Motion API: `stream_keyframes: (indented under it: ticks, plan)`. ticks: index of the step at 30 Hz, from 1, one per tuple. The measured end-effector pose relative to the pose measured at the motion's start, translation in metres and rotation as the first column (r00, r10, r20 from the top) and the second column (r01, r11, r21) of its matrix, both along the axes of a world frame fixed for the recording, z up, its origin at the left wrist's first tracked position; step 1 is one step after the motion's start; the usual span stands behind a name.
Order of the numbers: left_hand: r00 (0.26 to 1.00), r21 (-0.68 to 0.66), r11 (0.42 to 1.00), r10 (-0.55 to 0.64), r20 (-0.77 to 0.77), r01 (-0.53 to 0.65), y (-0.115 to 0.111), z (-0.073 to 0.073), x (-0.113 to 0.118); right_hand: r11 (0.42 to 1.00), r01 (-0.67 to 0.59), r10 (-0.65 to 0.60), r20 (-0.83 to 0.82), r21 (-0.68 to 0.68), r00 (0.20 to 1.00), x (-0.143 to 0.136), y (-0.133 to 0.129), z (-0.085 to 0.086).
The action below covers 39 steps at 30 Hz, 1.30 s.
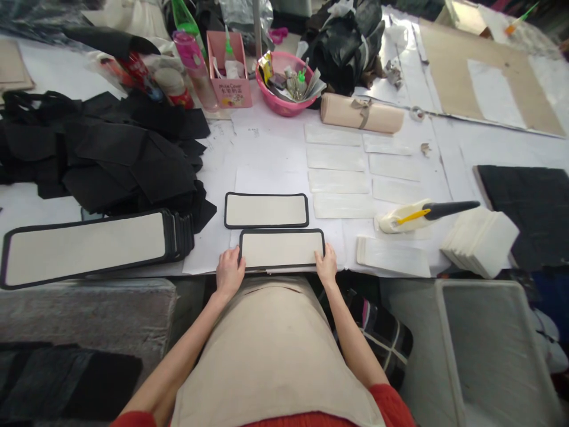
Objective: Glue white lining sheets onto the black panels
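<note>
At the near edge of the tabletop [275, 148], a black-edged panel [281, 248] with a pale face lies flat, its long side along that edge. The left hand [230, 271] rests on the panel's left end, fingers curled lightly over the corner and touching the black border; the right hand [327, 265] does the same at the right end, fingers bent over the edge. Neither hand lifts the panel; both press or steady it against the tabletop.

Just beyond it, toward the middle of the tabletop, lies a second panel [266, 210] of the same kind, close by but apart. Toward the near left corner sits a stack of longer panels [89, 246], with a heap of black fabric [111, 154] behind it. Right of the hands, pale strips [340, 181] lie in rows, and a glue tool with a black handle [427, 213] rests beside a pile of white sheets [480, 240]. A pink bowl [284, 104] and a rolled beige material [361, 114] stand near the far edge.
</note>
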State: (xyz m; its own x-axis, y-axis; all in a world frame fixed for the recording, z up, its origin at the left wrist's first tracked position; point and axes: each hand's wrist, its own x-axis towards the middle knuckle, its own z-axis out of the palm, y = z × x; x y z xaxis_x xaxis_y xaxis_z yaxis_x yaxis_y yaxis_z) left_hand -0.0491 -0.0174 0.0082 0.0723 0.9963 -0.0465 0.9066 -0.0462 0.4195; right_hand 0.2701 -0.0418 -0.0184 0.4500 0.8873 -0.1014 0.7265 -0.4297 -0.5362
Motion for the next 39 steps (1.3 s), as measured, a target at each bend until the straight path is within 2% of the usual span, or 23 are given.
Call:
stream_keyframes:
  ticks: [4,7,9,11,13,17,20,23,26,28,31,34,37,39]
  plan:
    - [0.999,0.04,0.999,0.034,0.026,-0.035,0.001,0.007,0.003,0.997,-0.006,0.005,0.013,0.08,1.0,-0.008,-0.002,0.011]
    - [0.97,0.007,0.99,0.14,0.2,-0.144,0.001,0.011,0.004,0.988,0.016,-0.02,0.024,0.152,0.999,-0.015,-0.004,0.03]
    - [0.88,-0.114,0.963,0.269,0.391,-0.244,0.003,0.013,0.005,0.981,0.078,-0.072,-0.044,0.18,0.996,-0.019,-0.004,0.042]
    - [0.744,-0.237,0.922,0.386,0.546,-0.305,0.009,0.018,0.005,0.973,0.141,-0.108,-0.179,0.181,0.978,-0.021,0.001,0.052]
    - [0.647,-0.278,0.903,0.429,0.63,-0.328,0.02,0.026,0.002,0.968,0.173,-0.107,-0.323,0.184,0.941,-0.021,0.013,0.059]
    - [0.585,-0.219,0.901,0.412,0.698,-0.373,0.061,0.042,-0.009,0.964,0.149,-0.035,-0.45,0.219,0.892,-0.018,0.06,0.06]
    - [0.554,-0.172,0.9,0.387,0.737,-0.4,0.099,0.043,-0.016,0.967,0.11,0.005,-0.447,0.231,0.895,-0.021,0.104,0.054]
    - [0.586,-0.13,0.901,0.373,0.72,-0.414,0.13,0.03,-0.02,0.978,0.063,0.018,-0.383,0.198,0.924,-0.031,0.137,0.045]
    - [0.691,-0.108,0.883,0.428,0.582,-0.456,0.146,0.013,-0.025,0.992,0.023,0.004,-0.212,0.127,0.977,-0.034,0.148,0.037]
    - [0.769,-0.039,0.866,0.463,0.44,-0.499,0.145,0.007,-0.028,0.995,0.012,-0.002,-0.099,0.097,0.995,-0.025,0.143,0.035]
    - [0.857,0.15,0.86,0.439,0.27,-0.487,0.13,0.009,-0.025,1.0,0.016,-0.016,0.033,0.014,0.999,0.012,0.129,0.038]
    - [0.939,0.264,0.905,0.292,0.181,-0.333,0.107,0.017,-0.003,0.992,0.1,-0.087,0.149,-0.082,0.985,0.07,0.121,0.047]
    - [0.989,0.256,0.966,-0.002,0.146,-0.036,0.081,0.02,0.035,0.966,0.213,-0.174,0.236,-0.148,0.956,0.13,0.129,0.058]
    - [0.967,0.216,0.96,-0.211,0.141,0.178,0.065,0.017,0.061,0.942,0.269,-0.206,0.289,-0.199,0.935,0.163,0.14,0.063]
